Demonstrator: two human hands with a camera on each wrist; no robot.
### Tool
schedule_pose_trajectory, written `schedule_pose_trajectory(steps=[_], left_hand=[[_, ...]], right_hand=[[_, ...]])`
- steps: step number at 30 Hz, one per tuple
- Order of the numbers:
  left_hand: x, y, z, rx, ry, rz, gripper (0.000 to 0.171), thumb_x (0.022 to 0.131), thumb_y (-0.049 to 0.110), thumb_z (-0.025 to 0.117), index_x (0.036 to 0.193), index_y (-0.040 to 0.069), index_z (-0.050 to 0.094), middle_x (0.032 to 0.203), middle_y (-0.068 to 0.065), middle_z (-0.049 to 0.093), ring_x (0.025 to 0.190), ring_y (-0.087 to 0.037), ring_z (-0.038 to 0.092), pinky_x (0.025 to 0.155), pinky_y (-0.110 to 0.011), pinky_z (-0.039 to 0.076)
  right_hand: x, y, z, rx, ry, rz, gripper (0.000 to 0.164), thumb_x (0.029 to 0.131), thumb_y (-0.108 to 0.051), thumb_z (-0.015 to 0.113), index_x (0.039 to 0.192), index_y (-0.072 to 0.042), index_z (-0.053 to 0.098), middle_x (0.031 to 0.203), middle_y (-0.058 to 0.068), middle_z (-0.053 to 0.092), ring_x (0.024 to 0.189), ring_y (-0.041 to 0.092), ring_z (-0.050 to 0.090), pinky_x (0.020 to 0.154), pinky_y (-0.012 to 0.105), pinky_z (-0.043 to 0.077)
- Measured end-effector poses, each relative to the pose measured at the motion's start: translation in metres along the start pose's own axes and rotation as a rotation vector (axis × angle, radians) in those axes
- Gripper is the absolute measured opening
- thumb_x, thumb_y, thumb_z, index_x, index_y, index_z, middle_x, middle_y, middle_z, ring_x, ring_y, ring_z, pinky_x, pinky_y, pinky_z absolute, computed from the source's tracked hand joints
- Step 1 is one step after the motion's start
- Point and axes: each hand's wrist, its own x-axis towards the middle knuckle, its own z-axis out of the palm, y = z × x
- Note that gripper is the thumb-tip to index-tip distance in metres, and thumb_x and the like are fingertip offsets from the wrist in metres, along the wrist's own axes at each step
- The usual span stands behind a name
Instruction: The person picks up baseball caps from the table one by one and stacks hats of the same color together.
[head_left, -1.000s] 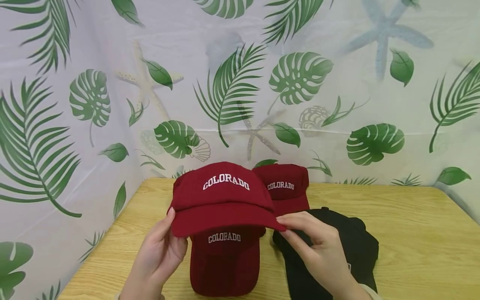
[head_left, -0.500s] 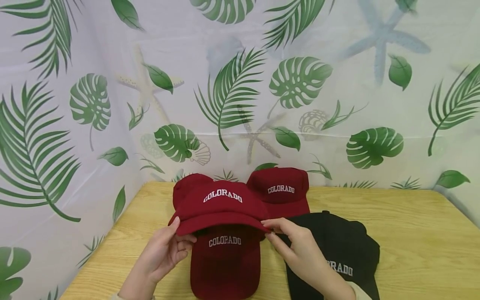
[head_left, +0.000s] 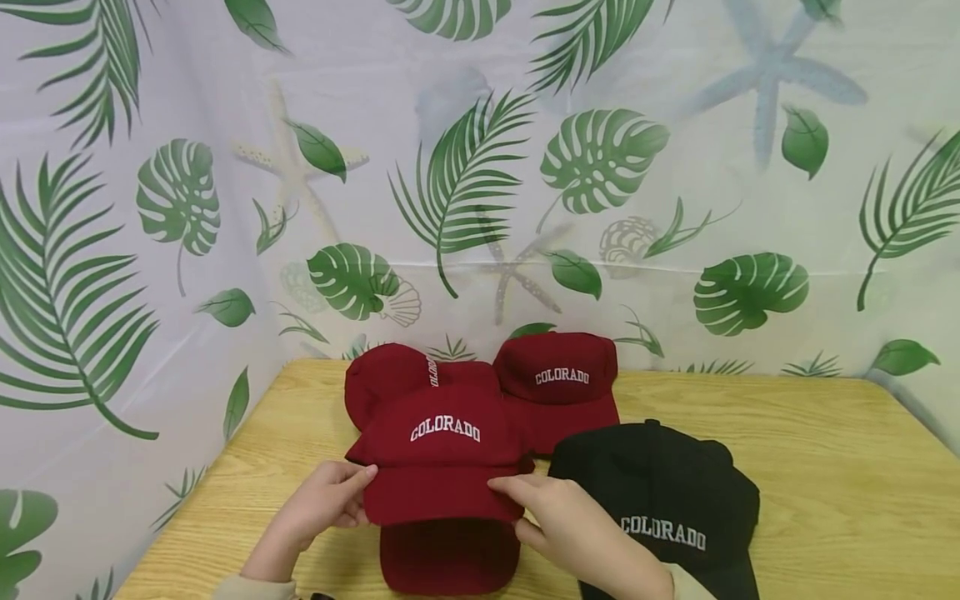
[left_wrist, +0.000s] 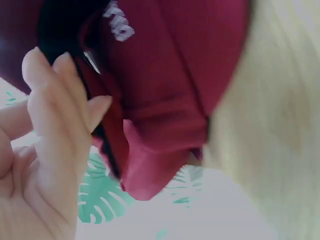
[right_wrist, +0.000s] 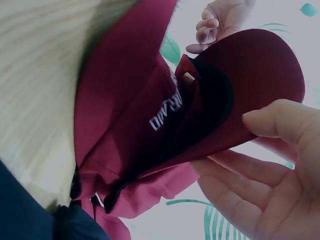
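A red baseball cap (head_left: 450, 492) with white COLORADO lettering sits over another red cap (head_left: 450, 562), whose lettering is covered in the head view while its brim shows below. At the upper cap's left brim corner, my left hand (head_left: 322, 500) pinches the edge, thumb on top. My right hand (head_left: 566, 529) grips the brim's right side, index finger above and thumb beneath. In the right wrist view the thumb lies against the brim's dark underside (right_wrist: 265, 70). The lower cap's lettering (right_wrist: 167, 110) appears there under the raised brim.
Behind the stack stand a red cap turned sideways (head_left: 386, 379) and a front-facing red cap (head_left: 558, 362). A black COLORADO cap (head_left: 667, 483) sits close by my right forearm. All rest on a wood-grain table (head_left: 832, 483) before a leaf-patterned cloth (head_left: 637, 67).
Both hands have lowered the red cap and brought it nearer, onto the cap below. Its brim now hides that cap's lettering, and the sideways cap behind has come into view.
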Motion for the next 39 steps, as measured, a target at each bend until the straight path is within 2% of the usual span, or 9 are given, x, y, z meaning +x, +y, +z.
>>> schedule_pose_trajectory(steps=[3,7,12,17,25,29,31,34,39], left_hand=[[0.001,-0.005,0.002,0.081,-0.012,-0.015,0.034,0.090,0.018,0.050,0.096,-0.016,0.054,0.057,-0.003,0.055,0.049,-0.010,0.052,0.048,-0.026,0.046],[0.001,-0.005,0.007,0.152,-0.033,-0.034,0.044,0.087,0.011,0.055,0.112,-0.022,0.042,0.063,-0.004,0.057,0.051,-0.014,0.055,0.047,-0.028,0.045],[0.001,-0.003,0.008,0.223,-0.051,-0.028,0.044,0.084,0.010,0.058,0.112,-0.021,0.043,0.072,-0.009,0.060,0.059,-0.020,0.058,0.048,-0.031,0.046],[-0.001,-0.004,0.008,0.282,-0.077,0.017,0.041,0.081,0.007,0.061,0.107,-0.022,0.045,0.076,-0.012,0.060,0.065,-0.020,0.058,0.046,-0.033,0.046],[-0.004,-0.004,0.011,0.323,-0.091,-0.006,0.040,0.080,0.009,0.063,0.106,-0.018,0.049,0.076,-0.009,0.059,0.063,-0.018,0.055,0.043,-0.032,0.045],[-0.004,-0.005,0.012,0.336,-0.106,-0.020,0.041,0.078,0.013,0.066,0.104,-0.015,0.051,0.073,-0.007,0.058,0.056,-0.017,0.054,0.041,-0.030,0.044],[-0.003,-0.006,0.013,0.337,-0.110,-0.024,0.042,0.078,0.014,0.067,0.105,-0.014,0.051,0.073,-0.006,0.059,0.056,-0.017,0.054,0.041,-0.030,0.044],[-0.003,-0.006,0.013,0.334,-0.109,-0.035,0.044,0.078,0.014,0.067,0.106,-0.015,0.050,0.074,-0.006,0.059,0.056,-0.016,0.054,0.042,-0.030,0.044],[-0.006,-0.003,0.012,0.325,-0.098,-0.057,0.046,0.077,0.014,0.067,0.108,-0.015,0.049,0.075,-0.007,0.059,0.060,-0.018,0.055,0.043,-0.031,0.045]], right_hand=[[0.001,0.000,0.007,-0.065,-0.051,-0.013,0.034,0.073,-0.001,0.061,0.106,-0.007,0.060,0.091,0.002,0.063,0.068,0.006,0.053,0.060,0.020,0.044],[0.003,0.000,0.013,-0.115,-0.124,-0.003,0.035,0.069,0.000,0.061,0.103,-0.008,0.060,0.091,0.002,0.063,0.062,0.005,0.052,0.057,0.019,0.043],[0.004,-0.002,0.018,-0.169,-0.175,0.001,0.032,0.067,-0.001,0.064,0.097,-0.009,0.060,0.081,0.000,0.061,0.057,0.007,0.051,0.054,0.021,0.042],[0.004,-0.008,0.026,-0.220,-0.227,-0.001,0.027,0.067,-0.005,0.067,0.092,-0.011,0.060,0.072,-0.001,0.058,0.056,0.009,0.053,0.052,0.022,0.042],[0.001,-0.014,0.036,-0.310,-0.267,-0.048,0.024,0.065,-0.010,0.069,0.080,-0.015,0.051,0.062,-0.003,0.048,0.047,0.011,0.047,0.044,0.023,0.035],[0.000,-0.014,0.039,-0.246,-0.321,-0.029,0.023,0.069,-0.014,0.071,0.078,-0.015,0.050,0.061,-0.005,0.042,0.046,0.008,0.042,0.044,0.021,0.033],[-0.001,-0.012,0.037,-0.173,-0.355,0.001,0.021,0.071,-0.016,0.071,0.079,-0.016,0.051,0.062,-0.007,0.041,0.049,0.005,0.040,0.046,0.020,0.033],[-0.002,-0.007,0.031,-0.118,-0.328,0.019,0.018,0.072,-0.017,0.070,0.080,-0.016,0.053,0.063,-0.009,0.040,0.052,0.004,0.039,0.047,0.019,0.034],[-0.006,0.006,0.015,-0.197,-0.268,0.038,0.017,0.071,-0.020,0.071,0.080,-0.014,0.058,0.066,-0.007,0.046,0.057,0.008,0.044,0.052,0.025,0.039]])
